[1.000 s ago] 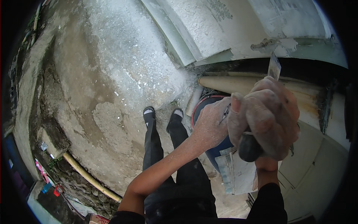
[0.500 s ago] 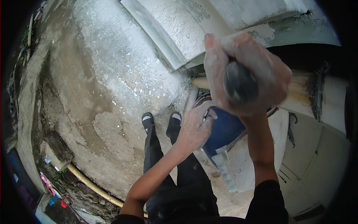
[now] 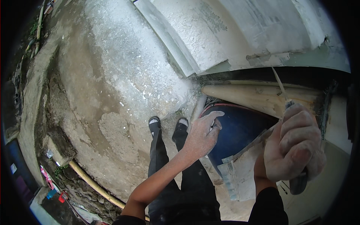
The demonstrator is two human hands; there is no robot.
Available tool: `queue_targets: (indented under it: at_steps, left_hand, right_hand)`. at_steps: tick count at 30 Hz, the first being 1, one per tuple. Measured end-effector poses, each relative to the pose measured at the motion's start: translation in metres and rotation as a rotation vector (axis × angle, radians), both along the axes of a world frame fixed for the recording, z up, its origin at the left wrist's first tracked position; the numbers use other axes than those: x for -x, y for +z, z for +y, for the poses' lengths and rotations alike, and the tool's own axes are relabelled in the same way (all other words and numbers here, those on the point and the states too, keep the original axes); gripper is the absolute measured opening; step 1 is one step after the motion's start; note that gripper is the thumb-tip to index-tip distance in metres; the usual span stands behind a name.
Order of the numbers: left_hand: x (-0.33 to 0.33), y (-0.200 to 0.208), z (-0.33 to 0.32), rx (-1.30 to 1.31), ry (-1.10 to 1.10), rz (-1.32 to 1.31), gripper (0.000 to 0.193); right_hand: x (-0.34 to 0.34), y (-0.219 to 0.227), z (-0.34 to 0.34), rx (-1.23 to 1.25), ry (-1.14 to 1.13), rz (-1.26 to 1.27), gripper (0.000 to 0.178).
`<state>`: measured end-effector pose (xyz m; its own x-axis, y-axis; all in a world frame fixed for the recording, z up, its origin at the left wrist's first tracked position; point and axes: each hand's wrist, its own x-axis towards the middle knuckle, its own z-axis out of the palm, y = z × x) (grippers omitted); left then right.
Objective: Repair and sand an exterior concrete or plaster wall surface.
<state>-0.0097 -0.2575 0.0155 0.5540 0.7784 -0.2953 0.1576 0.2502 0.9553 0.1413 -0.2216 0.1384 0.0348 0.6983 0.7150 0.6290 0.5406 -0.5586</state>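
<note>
Probably light and stiff, the scraper (image 3: 280, 85) near the pale wall (image 3: 240, 41) is best held by its dark handle (image 3: 299, 183), which the right hand (image 3: 296, 148) squeezes, though I can't tell if the left hand (image 3: 202, 137) holds anything.

My dark, rounded handle (image 3: 298, 184) has a smooth finish; its slender, pale blade (image 3: 278, 83) looks metallic; my right hand (image 3: 296, 146) is matt and powdery.

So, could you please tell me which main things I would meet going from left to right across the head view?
Red object, yellow pole, left shoe, right shoe, left hand, blue container, right hand gripping a bladed tool.
</note>
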Motion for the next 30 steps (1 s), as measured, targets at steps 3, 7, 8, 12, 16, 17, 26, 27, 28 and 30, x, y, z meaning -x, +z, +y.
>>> queue_targets:
  at_steps: [3, 7, 8, 12, 16, 17, 26, 27, 28, 30]
  left_hand:
    - [-0.007, 0.0, 0.002, 0.017, -0.012, -0.06, 0.04]
    - [0.007, -0.003, 0.005, -0.085, 0.012, 0.013, 0.041]
    - [0.001, -0.004, 0.006, 0.0, -0.015, -0.001, 0.041]
    - [0.004, 0.005, 0.0, 0.006, -0.028, 0.008, 0.043]
    - [0.004, -0.009, 0.004, 0.101, -0.052, 0.024, 0.038]
    - [-0.002, -0.003, 0.005, -0.009, -0.051, 0.01, 0.035]
    - [0.0, 0.0, 0.003, 0.01, -0.096, 0.015, 0.036]
    - [0.003, 0.004, 0.004, -0.08, -0.064, 0.009, 0.036]
    - [0.005, 0.004, 0.004, -0.17, -0.032, 0.001, 0.035]
    - [0.01, 0.0, -0.002, -0.201, 0.0, 0.003, 0.035]
  right_hand:
    - [0.001, -0.003, 0.003, -0.008, 0.037, -0.017, 0.025]
    - [0.005, -0.017, 0.002, 0.002, 0.079, -0.056, 0.023]
    - [-0.003, -0.007, -0.004, 0.013, 0.175, -0.122, 0.019]
    - [0.012, -0.044, 0.002, -0.017, -0.016, 0.033, 0.03]
    - [0.009, -0.016, 0.004, 0.01, 0.026, -0.182, 0.029]
    - [-0.001, -0.023, 0.008, 0.012, 0.011, -0.206, 0.029]
    - [-0.001, -0.035, 0.018, 0.028, 0.167, -0.222, 0.011]
    - [0.006, -0.026, 0.008, 0.044, 0.215, -0.242, 0.015]
    - [0.007, -0.024, 0.008, 0.042, 0.213, -0.235, 0.015]
    - [0.009, -0.017, 0.006, -0.055, 0.277, -0.338, 0.02]
